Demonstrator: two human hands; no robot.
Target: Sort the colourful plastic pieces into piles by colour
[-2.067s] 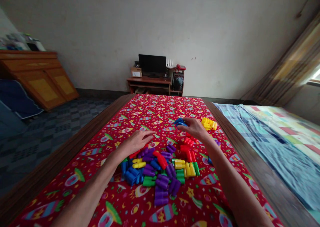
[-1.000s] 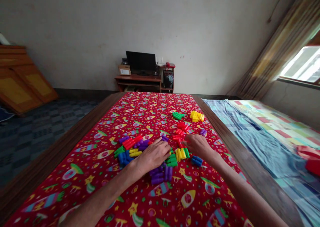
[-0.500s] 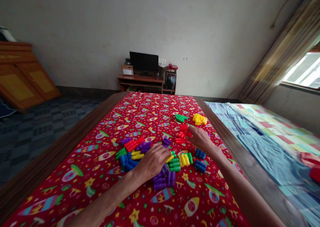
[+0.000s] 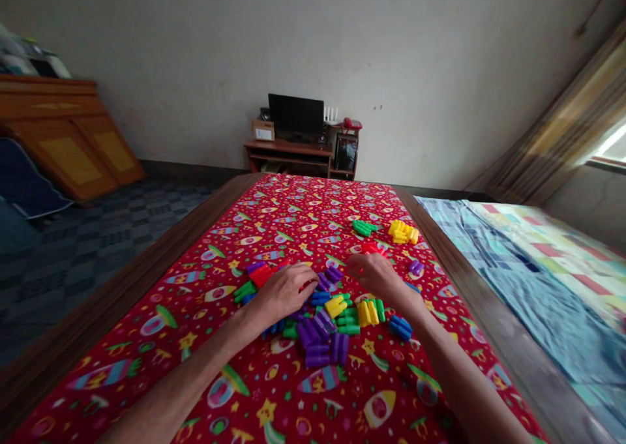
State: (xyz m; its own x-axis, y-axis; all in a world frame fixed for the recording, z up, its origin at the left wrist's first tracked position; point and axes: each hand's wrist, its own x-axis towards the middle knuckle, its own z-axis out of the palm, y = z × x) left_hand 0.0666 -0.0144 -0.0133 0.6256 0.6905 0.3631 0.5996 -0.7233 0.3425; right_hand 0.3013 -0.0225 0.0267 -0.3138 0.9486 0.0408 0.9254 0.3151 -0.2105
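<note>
A heap of small plastic blocks in purple, blue, green, yellow and red lies on the red rocket-print cloth. My left hand rests on the heap's left side, its fingers curled down over the blocks; what they grip is hidden. My right hand hovers palm down at the heap's far right, fingers stretched to the left. Beyond it lie sorted groups: green blocks, yellow blocks, red blocks and a purple block. A few blue blocks lie by my right wrist.
The cloth covers a long table with a dark wooden edge. A bed with a patchwork sheet adjoins it on the right. A desk with a monitor stands at the far wall, a wooden cabinet at the left.
My right hand drew back from the red group toward the heap. My left hand shifted up to the heap's left side. The camera swung a little to the left.
</note>
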